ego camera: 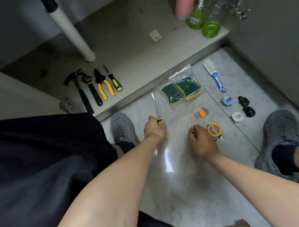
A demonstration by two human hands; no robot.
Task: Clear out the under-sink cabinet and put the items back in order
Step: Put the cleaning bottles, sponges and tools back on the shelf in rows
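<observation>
Under the sink, our cabinet floor already has four tools lined up and three bottles at right. We judge ourselves midway: our left hand grips the long screwdriver, our right hand the thin screwdriver, while sponges, tape measure and brush wait on the tiles.

Screwdriver handles hidden in hands.

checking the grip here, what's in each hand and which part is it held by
The left hand grips the larger flat-blade screwdriver by its yellow-and-black handle; the right hand holds the thinner screwdriver by its handle, too. Both shafts point toward the cabinet.
</observation>
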